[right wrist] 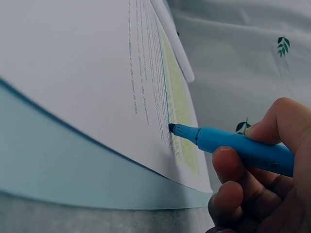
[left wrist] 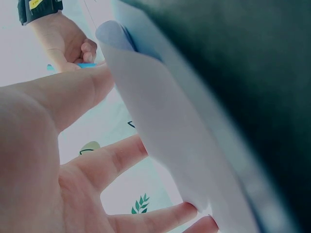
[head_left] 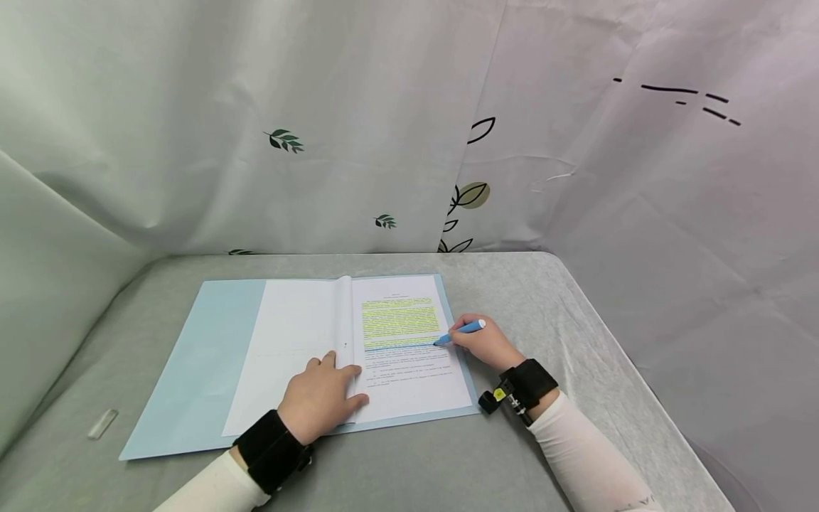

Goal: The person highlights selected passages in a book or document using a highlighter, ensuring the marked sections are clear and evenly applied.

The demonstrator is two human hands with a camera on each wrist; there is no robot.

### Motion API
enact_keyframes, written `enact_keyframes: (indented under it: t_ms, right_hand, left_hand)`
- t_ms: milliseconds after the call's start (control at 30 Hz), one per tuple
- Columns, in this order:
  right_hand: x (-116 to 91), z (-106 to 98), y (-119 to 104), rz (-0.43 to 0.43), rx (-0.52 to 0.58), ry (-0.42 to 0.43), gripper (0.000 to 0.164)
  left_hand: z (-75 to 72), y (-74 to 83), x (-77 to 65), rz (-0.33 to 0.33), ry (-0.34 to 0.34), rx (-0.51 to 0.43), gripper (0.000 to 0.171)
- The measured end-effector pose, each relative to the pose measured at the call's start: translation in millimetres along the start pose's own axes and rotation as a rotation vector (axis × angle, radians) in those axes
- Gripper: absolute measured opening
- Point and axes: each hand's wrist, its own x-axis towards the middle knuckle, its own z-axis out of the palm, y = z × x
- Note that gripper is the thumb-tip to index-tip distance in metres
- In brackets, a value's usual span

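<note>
A light blue folder [head_left: 185, 384] lies spread on the table with printed pages inside. On the right page [head_left: 422, 398], the upper text is highlighted yellow, and a blue line runs beneath that block. My right hand [head_left: 488, 343] pinches a blue highlighter [right wrist: 243, 148] between thumb and fingers. Its dark tip touches the page at the right end of the blue line. My left hand [head_left: 323, 395] rests on the pages beside the fold, fingers spread and fairly straight. In the left wrist view its fingertips touch the curved white paper [left wrist: 155, 107].
A small pale strip-like object [head_left: 102, 424] lies on the grey table cover [head_left: 512, 284], left of the folder. White curtains [head_left: 358, 85] with leaf prints rise behind and around the table. Black straps with cameras circle both wrists.
</note>
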Motion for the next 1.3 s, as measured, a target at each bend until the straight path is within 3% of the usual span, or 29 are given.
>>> enact_keyframes:
  t_ms: [600,1300]
  right_hand:
    - [0,-5,4,0.038,-0.006,0.000,0.011]
    - [-1,-14,9,-0.003,-0.013,0.001,0.013]
  left_hand:
    - [-0.4,0.5,0.3,-0.003,-0.005,0.000,0.057]
    - [-0.3,-0.4,-0.7,0.005,0.002,0.002,0.056]
